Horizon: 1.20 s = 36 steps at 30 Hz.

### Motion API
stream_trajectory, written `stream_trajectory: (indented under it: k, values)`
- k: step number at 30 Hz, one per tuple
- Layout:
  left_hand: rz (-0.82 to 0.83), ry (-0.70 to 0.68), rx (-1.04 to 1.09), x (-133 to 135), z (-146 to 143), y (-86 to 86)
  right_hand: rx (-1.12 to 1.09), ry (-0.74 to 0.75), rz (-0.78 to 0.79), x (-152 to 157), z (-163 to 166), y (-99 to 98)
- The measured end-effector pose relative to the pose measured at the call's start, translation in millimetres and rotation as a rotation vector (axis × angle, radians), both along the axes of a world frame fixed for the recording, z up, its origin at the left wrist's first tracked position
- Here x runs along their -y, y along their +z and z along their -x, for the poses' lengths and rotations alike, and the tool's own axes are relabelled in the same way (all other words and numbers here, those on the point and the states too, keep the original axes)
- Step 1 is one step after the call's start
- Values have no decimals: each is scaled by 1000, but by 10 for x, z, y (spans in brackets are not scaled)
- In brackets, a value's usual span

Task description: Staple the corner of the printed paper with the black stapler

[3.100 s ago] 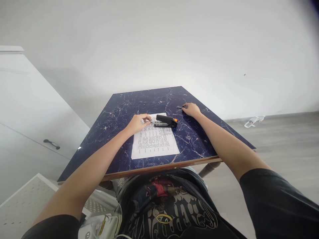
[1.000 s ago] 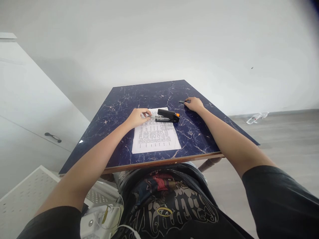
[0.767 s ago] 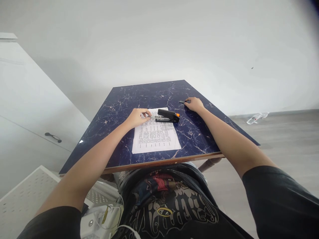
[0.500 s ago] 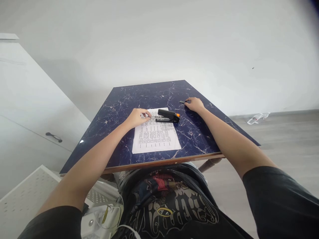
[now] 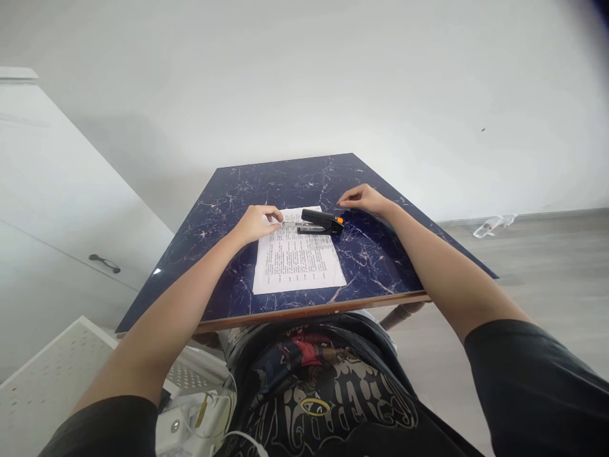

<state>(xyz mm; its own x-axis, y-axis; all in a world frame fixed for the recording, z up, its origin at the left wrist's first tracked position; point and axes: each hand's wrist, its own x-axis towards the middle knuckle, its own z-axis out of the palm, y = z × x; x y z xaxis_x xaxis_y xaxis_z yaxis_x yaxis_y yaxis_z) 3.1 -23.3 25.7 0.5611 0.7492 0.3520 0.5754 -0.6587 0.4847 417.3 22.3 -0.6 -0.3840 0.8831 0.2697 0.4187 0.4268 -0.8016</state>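
Lying across the top edge of a printed sheet (image 5: pixel 297 257), the black stapler (image 5: pixel 321 222) points its orange-tipped end to the right, and a silvery metal rail sticks out of its left end. The left hand (image 5: pixel 257 223) has its fingertips closed on that rail. The right hand (image 5: pixel 368 200) hovers just above the surface (image 5: pixel 266 184), near the orange end, with its fingertips drawn together. Whether they hold anything is too small to tell.

The sheet lies loose on the glossy, dark blue marbled top, so a sideways push from the left hand would likely slide paper and stapler together. A fingertip grip on thin metal could also slip. Anything small dropped from the right hand would be hard to spot against the veined pattern.

A white cabinet (image 5: pixel 57 209) stands to the left.
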Motion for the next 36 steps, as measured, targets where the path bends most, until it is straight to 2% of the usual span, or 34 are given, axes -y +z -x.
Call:
stream_trajectory:
  k: [3, 6, 9, 26, 36]
  values:
    - [10, 0, 19, -12, -17, -27, -1, 254, 130, 45, -22, 31]
    - [5, 11, 28, -13, -34, -40, -23, 372, 160, 52, -35, 50]
    - [4, 18, 29, 0, -46, -32, 49, 448, 181, 51, -9, 56]
    - [10, 26, 72, 77, -163, -34, 180, 408, 87, 85, 103, 58]
    - [28, -3, 89, 88, -234, -77, 196, 396, 97, 94, 115, 70]
